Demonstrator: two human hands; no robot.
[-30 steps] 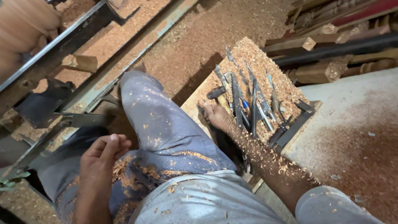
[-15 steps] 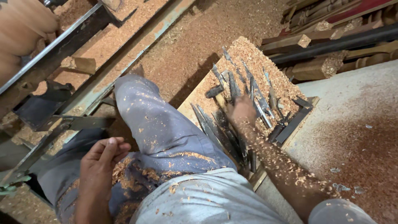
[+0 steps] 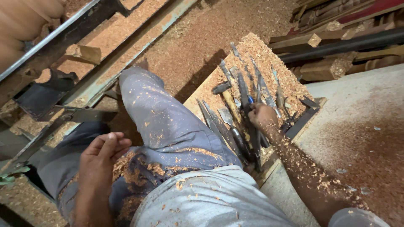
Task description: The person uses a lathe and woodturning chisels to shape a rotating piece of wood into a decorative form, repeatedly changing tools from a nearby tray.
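Note:
My right hand [image 3: 261,115] reaches down to a wooden board [image 3: 257,47] covered in sawdust, where several chisels [image 3: 219,122] lie side by side. Its fingers curl around a dark long-handled chisel [image 3: 244,90] in the middle of the row. A small hammer [image 3: 222,88] with a wooden handle lies just left of the hand. My forearm is dusted with wood shavings. My left hand [image 3: 99,162] rests flat on my left thigh, holding nothing. I wear grey-blue trousers [image 3: 168,126] flecked with sawdust.
A metal machine bed with long rails [image 3: 63,40] runs diagonally at the left. Wood offcuts [image 3: 322,69] and a black pipe [image 3: 336,45] lie at the upper right. A concrete slab [image 3: 366,113] is at the right. Sawdust covers the floor [image 3: 202,29].
My right hand has moved from the near left of the board to the right, among the chisels, and curled over one. My left hand has stayed on the thigh.

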